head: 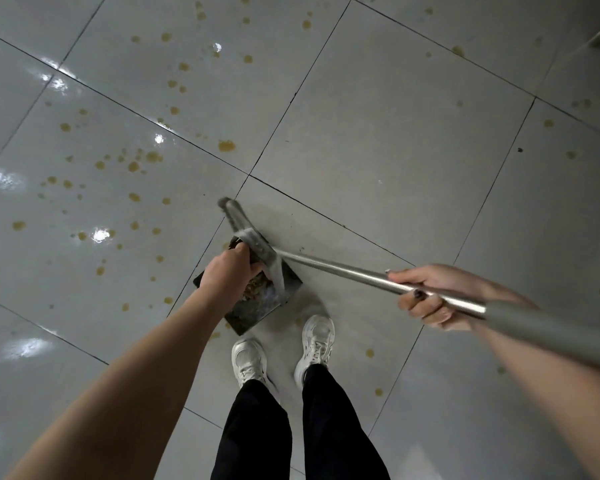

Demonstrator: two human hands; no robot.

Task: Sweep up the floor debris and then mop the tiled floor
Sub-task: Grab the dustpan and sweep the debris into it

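Dim, cool grey light overall. The source is above, shown by white glare spots on the glossy floor (99,234), left side only; the right side reads matte. Shadows faint, soft-edged. Broom head (253,244) smeared by motion blur; broom handle (551,336) soft near the lens. Wide-angle distortion: grout lines (293,98) bow, frame edges stretch.

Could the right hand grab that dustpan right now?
Probably not as things stand: the right hand grips the broom handle, and the left hand already holds the dustpan.
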